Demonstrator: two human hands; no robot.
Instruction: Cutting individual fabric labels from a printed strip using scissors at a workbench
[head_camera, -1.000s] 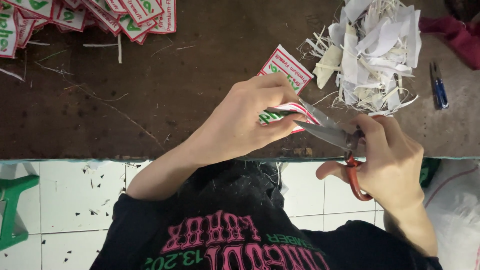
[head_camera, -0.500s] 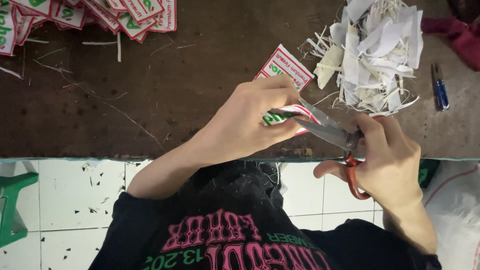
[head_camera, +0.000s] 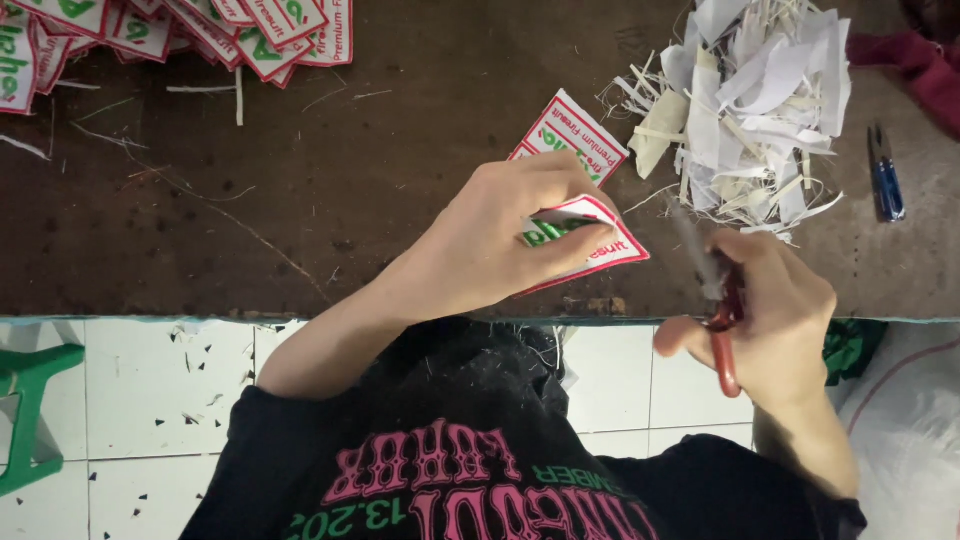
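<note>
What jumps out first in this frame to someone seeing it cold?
At centre, the left hand pinches a red-bordered white label while the right hand holds red-handled scissors beside it. Behind them, a heap of white paper offcuts sits on the dark table, with more labels fanned at top left.

Left hand (head_camera: 490, 250) sits near the table's (head_camera: 300, 200) front edge holding a label (head_camera: 585, 245), with a second label (head_camera: 570, 135) flat on the table just behind it. Right hand (head_camera: 775, 310) is to the right, apart from the label, gripping scissors (head_camera: 715, 300) over the table edge; a scrap pile (head_camera: 750, 100) lies behind it and a small snipper (head_camera: 885, 175) right of the pile. A stack of labels (head_camera: 160, 30) sits at the far left back corner, and a stool (head_camera: 35, 420) stands on the floor (head_camera: 150, 400) front left, below the table.
</note>
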